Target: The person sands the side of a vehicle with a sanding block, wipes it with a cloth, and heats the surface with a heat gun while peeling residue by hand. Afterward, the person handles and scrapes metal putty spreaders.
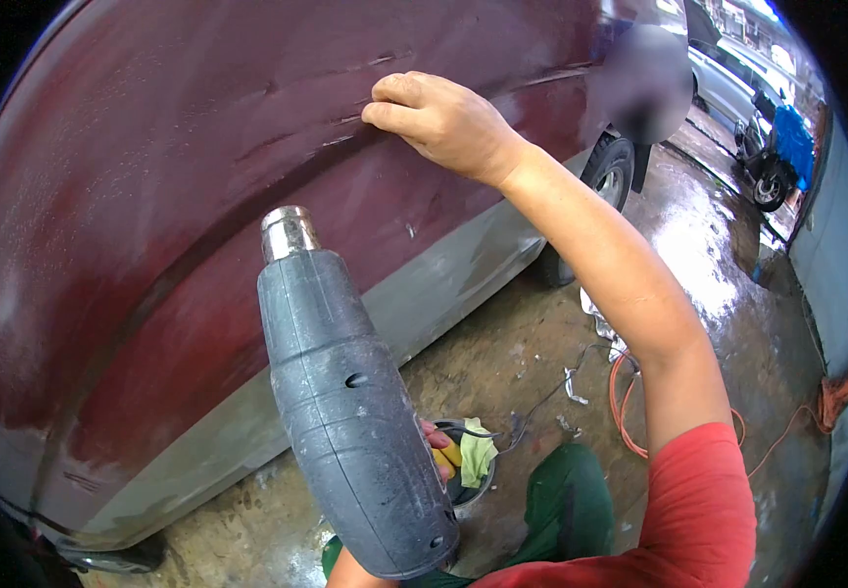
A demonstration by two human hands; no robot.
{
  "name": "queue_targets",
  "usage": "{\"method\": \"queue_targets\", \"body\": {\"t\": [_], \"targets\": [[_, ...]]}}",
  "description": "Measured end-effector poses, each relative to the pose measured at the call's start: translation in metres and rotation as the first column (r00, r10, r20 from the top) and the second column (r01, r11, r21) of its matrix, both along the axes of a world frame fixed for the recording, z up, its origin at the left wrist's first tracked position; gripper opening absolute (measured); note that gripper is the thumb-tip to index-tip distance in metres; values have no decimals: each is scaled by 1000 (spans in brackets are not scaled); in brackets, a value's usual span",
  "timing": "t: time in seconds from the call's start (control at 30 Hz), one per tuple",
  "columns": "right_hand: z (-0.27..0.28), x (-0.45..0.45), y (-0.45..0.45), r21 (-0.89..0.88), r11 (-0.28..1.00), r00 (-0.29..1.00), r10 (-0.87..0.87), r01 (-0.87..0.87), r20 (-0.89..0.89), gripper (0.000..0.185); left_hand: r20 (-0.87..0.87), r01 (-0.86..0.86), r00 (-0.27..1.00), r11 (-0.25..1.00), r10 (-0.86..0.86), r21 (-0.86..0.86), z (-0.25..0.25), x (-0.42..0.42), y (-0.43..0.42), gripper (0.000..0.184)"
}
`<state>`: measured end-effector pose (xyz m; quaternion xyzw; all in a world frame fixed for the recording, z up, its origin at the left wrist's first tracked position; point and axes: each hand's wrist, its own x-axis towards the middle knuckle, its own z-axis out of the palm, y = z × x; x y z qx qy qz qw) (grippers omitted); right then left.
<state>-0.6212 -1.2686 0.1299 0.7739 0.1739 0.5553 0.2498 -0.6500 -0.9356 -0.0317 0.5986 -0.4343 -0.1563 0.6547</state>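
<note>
The heat gun (350,392) is in the left hand (437,443), whose fingers wrap its mostly hidden handle; its metal nozzle (289,231) points at the car's maroon side (189,127). Above and right of the nozzle, the right hand (448,127), thumb and fingers drawn together, is by a scratched crease. Below sits a bucket (487,481) with a green cloth (478,454).
</note>
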Motion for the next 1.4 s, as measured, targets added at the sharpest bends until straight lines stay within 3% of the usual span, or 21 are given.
{"method": "queue_targets", "body": {"t": [0.23,0.47,0.63,1.07,1.4], "targets": [[6,-5,0,2,1000,993,-12,12,-117,16,-239,71,969,997,-66,9,-6,4,-1,40],[8,1,-11,-37,998,990,47,-52,-130,16,-110,56,993,997,-51,46,-8,6,-4,41],[9,-5,-6,-9,1000,977,-10,9,-212,18,-127,49,991,998,-42,46,-7,4,-5,42],[7,1,-10,-23,998,989,60,-64,-135,17,-85,28,996,998,-23,61,-2,-2,-5,40],[8,-6,-1,19,999,981,35,-32,-189,16,-257,44,966,996,-23,78,5,-7,-4,42]]}}
